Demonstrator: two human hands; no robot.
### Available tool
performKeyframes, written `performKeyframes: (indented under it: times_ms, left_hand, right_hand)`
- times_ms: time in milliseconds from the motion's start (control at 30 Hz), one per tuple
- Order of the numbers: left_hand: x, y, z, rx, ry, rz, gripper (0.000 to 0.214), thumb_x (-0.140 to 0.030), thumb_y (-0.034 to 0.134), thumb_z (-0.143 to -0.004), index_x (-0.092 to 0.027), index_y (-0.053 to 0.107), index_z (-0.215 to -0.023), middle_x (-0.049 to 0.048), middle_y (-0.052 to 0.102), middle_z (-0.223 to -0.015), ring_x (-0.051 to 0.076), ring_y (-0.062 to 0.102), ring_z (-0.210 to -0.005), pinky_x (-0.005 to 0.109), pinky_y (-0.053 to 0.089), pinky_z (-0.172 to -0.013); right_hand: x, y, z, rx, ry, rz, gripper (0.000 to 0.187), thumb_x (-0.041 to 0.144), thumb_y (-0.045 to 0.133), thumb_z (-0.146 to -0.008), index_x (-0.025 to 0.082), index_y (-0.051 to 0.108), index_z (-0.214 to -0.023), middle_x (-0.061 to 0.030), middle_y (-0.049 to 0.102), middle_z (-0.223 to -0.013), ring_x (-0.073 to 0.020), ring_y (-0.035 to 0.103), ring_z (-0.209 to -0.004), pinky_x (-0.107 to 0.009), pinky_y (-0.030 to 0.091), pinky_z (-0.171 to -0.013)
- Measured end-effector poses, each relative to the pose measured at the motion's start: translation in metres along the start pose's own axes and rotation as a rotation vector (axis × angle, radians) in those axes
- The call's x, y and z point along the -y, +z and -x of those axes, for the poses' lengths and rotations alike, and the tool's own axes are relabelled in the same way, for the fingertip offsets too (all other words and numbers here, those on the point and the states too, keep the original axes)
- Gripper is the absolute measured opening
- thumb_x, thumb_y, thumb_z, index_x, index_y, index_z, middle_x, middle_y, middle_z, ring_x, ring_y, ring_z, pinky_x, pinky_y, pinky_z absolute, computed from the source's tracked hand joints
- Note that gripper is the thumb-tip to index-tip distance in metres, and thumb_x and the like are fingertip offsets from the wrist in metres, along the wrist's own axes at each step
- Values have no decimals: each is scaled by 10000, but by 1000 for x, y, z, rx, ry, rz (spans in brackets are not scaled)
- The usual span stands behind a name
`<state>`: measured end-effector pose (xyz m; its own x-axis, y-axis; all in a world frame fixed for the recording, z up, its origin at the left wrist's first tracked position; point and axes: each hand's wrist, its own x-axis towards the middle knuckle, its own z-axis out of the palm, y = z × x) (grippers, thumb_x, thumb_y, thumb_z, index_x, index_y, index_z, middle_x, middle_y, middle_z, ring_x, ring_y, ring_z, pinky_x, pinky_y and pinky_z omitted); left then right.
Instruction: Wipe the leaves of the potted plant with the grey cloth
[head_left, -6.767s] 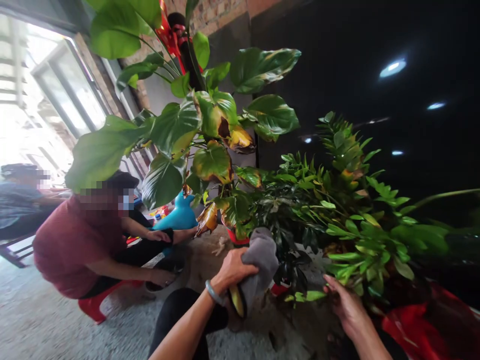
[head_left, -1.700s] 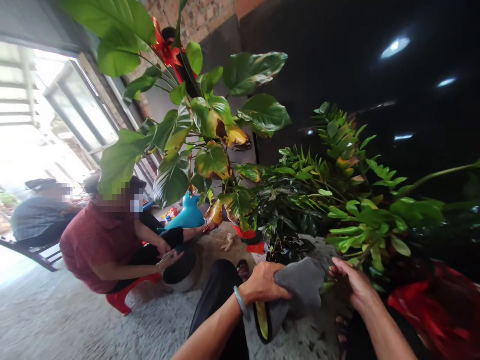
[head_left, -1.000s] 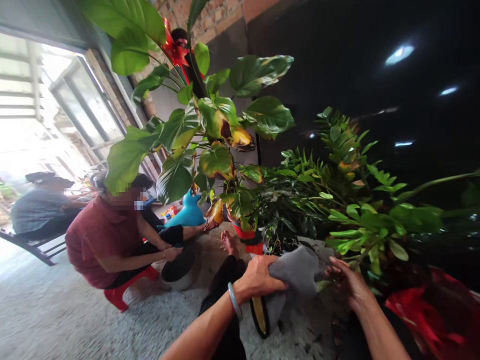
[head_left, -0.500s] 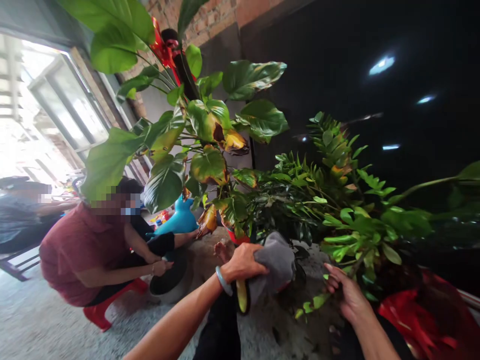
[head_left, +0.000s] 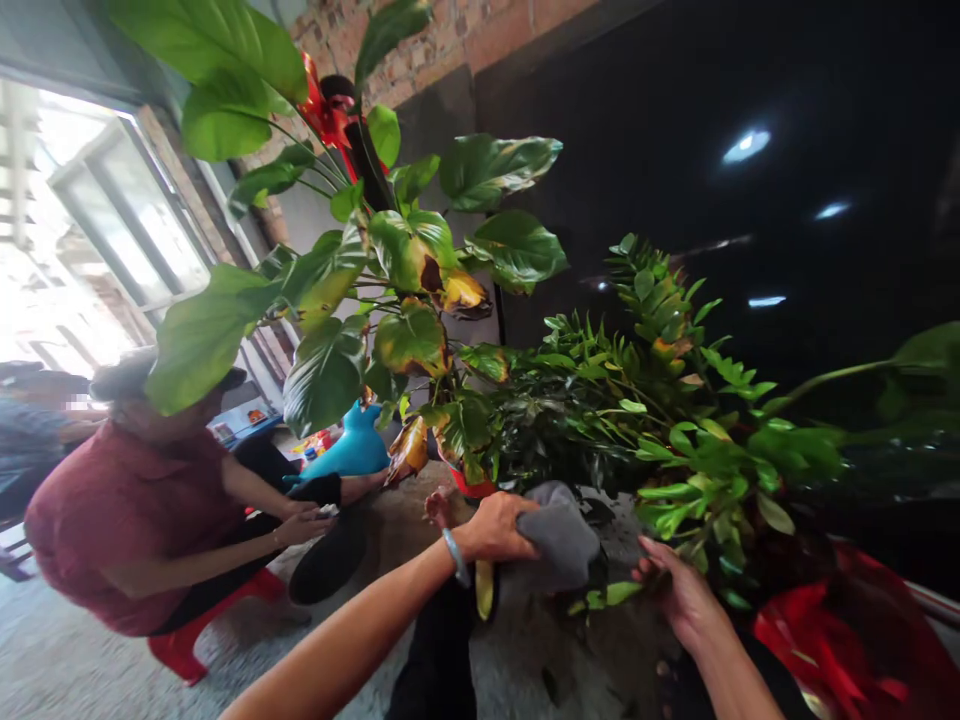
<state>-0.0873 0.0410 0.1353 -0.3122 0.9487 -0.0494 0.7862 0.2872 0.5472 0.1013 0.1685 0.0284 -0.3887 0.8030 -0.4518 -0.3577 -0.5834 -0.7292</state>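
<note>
In front of me, my left hand (head_left: pixel 499 528), with a pale bangle at its wrist, is closed around a crumpled grey cloth (head_left: pixel 561 535). To its right, my right hand (head_left: pixel 679 590) has its fingers curled in by a thin leafy stem (head_left: pixel 600 597) that juts out leftward, low over the floor. The fingers seem to grip this stem; the exact contact is small and partly hidden. Just above is a bushy green potted plant (head_left: pixel 682 470) with glossy leaflets. A tall broad-leaved plant (head_left: pixel 412 335), some leaves yellow and brown, rises behind my left hand.
At the left a person in a dark red shirt (head_left: pixel 142 500) sits on a red stool (head_left: pixel 184 630) beside a dark basin (head_left: pixel 330 560). Red wrapping (head_left: pixel 840 640) lies at lower right. A blue toy-like object (head_left: pixel 349 445) stands behind. A dark glossy panel (head_left: pixel 675 130) backs the plants.
The view has shifted slightly. My left hand has moved a little right with the grey cloth, and my right hand slightly left. The seated person's hands have lifted away from the basin.
</note>
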Motion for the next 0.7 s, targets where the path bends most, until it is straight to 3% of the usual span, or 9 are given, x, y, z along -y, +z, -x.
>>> performKeyframes:
  times_ms: [67, 200, 300, 367, 433, 533, 600, 700]
  left_hand:
    - [-9, -14, 10, 2, 41, 70, 419, -247, 749, -544, -197, 748, -960, -8, 716, -826, 206, 633, -812, 234, 467, -702]
    - [-34, -48, -4, -281, 140, 293, 501, -285, 719, -612, -166, 696, -1098, 3, 710, -942, 204, 626, -878, 233, 478, -740]
    - [-30, -37, -26, -419, 106, 298, 522, -271, 713, -630, -156, 671, -1137, 22, 704, -1005, 209, 626, -912, 256, 480, -795]
    - [-16, -13, -29, -357, -2, 179, 506, -248, 725, -608, -170, 689, -1106, 23, 714, -971, 220, 633, -907, 279, 484, -807]
    - [-2, 7, -17, -142, -34, 32, 472, -233, 752, -566, -202, 726, -1036, 13, 725, -914, 233, 644, -899, 283, 480, -804]
    - [2, 9, 9, 48, 2, 26, 458, -240, 759, -558, -214, 740, -1014, -7, 724, -839, 213, 649, -830, 251, 477, -731]
    - [-8, -11, 16, -21, 43, 135, 471, -243, 750, -569, -198, 731, -1038, -14, 719, -837, 198, 641, -811, 228, 472, -690]
    - [-28, -42, 0, -302, 126, 281, 487, -265, 740, -597, -173, 708, -1074, -2, 713, -917, 200, 626, -870, 226, 474, -724]
  right_hand:
    - [1, -1, 1, 5, -2, 1, 390, 306, 817, -335, 203, 577, -625, 73, 487, -367, -112, 482, -351, -237, 396, -378]
    - [6, 3, 7, -3, 17, 27, 397, 339, 821, -336, 199, 565, -605, 74, 477, -360, -115, 491, -345, -198, 266, -322]
    - [9, 9, 10, 1, 55, 28, 437, 326, 833, -286, 194, 570, -609, 49, 550, -397, -132, 546, -395, -194, 316, -356]
    - [7, 9, 9, 18, 83, 23, 438, 309, 837, -284, 196, 573, -615, 28, 595, -434, -153, 576, -435, -221, 389, -405]
    - [3, 7, 6, 27, 91, 46, 412, 308, 832, -323, 201, 578, -629, 26, 604, -450, -159, 574, -446, -240, 407, -423]
    - [-1, 0, 1, 37, 66, 113, 359, 321, 817, -392, 201, 605, -656, 53, 535, -409, -138, 507, -395, -234, 358, -384]
    - [-2, -3, 0, 64, 59, 138, 342, 313, 813, -409, 199, 623, -669, 64, 500, -398, -127, 474, -375, -236, 350, -367]
    - [1, -1, 1, 67, 47, 122, 364, 290, 817, -393, 202, 649, -704, 58, 531, -429, -128, 499, -388, -239, 392, -379]
